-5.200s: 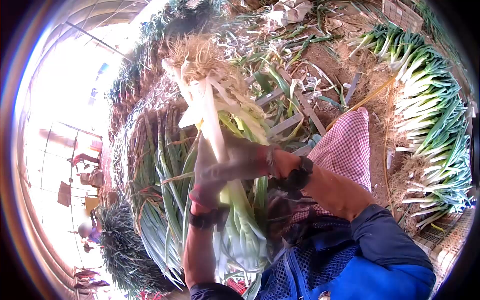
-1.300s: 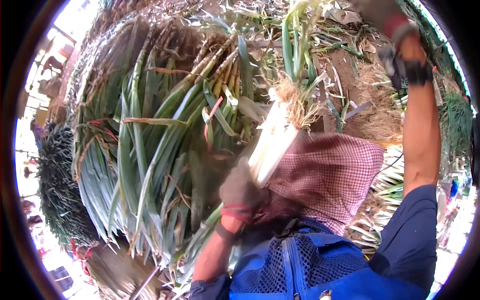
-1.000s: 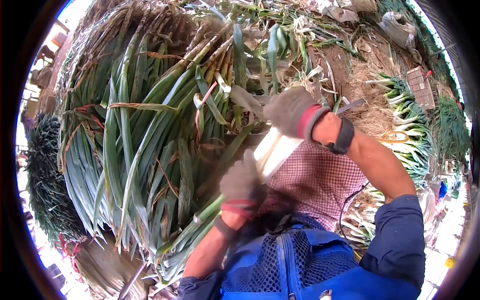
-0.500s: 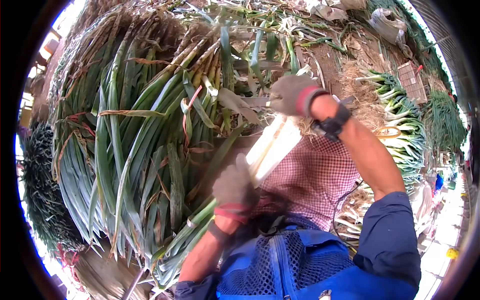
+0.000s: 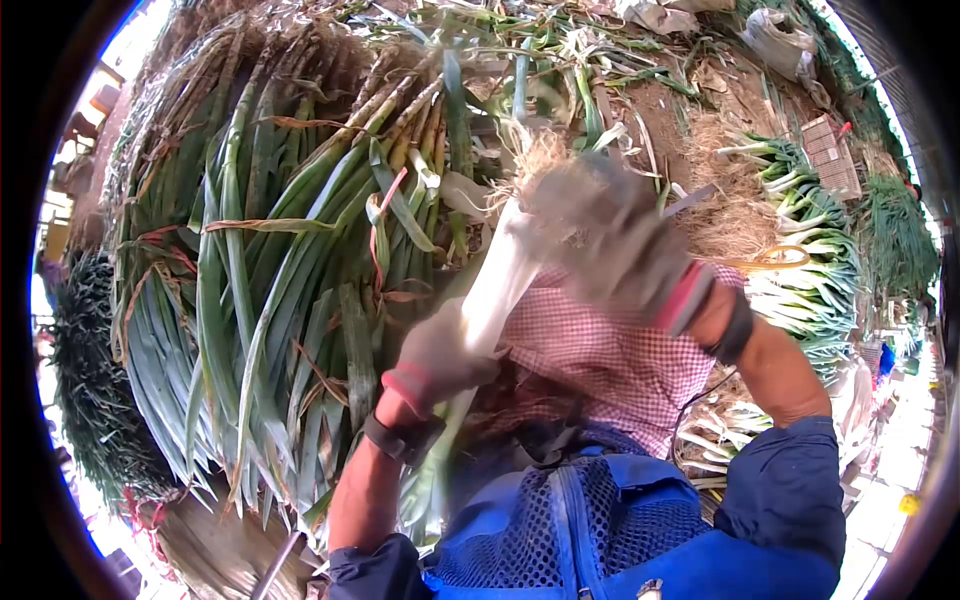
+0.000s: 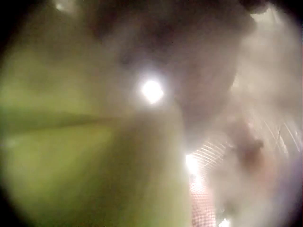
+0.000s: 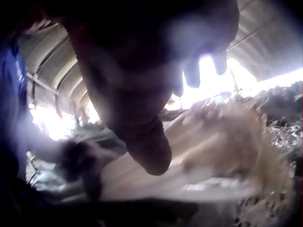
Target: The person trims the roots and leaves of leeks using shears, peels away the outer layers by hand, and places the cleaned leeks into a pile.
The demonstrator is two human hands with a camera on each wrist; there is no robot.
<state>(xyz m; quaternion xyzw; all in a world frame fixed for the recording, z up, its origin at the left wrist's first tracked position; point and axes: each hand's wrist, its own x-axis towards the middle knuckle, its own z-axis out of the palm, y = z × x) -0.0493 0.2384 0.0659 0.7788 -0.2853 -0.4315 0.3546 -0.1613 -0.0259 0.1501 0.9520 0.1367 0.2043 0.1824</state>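
In the head view, the gloved left hand (image 5: pixel 440 350) grips several white leek stalks (image 5: pixel 500 280), which slant up to their root ends. The gloved right hand (image 5: pixel 625 240), blurred, is just right of the roots (image 5: pixel 535 165). Seen from the right wrist, that hand (image 7: pixel 128 94) has its thumb extended over the pale stalks (image 7: pixel 137 177) and its other fingers spread apart; whether it touches them is unclear. The left wrist view is filled by green leek leaf (image 6: pixel 57 165) and the dark glove (image 6: pixel 189 61), both blurred.
A large heap of leeks (image 5: pixel 290 240) lies to the left. Trimmed leeks (image 5: pixel 810 230) line the right side beside root scraps (image 5: pixel 725 190) and a crate (image 5: pixel 830 158). Checked cloth (image 5: pixel 600 350) covers the lap. Loose leaves and white sacks (image 5: pixel 780 45) lie beyond.
The right hand has come down and to the right from above the stalks. The left hand has turned the bundle more upright, and its roots now show left of the right hand.
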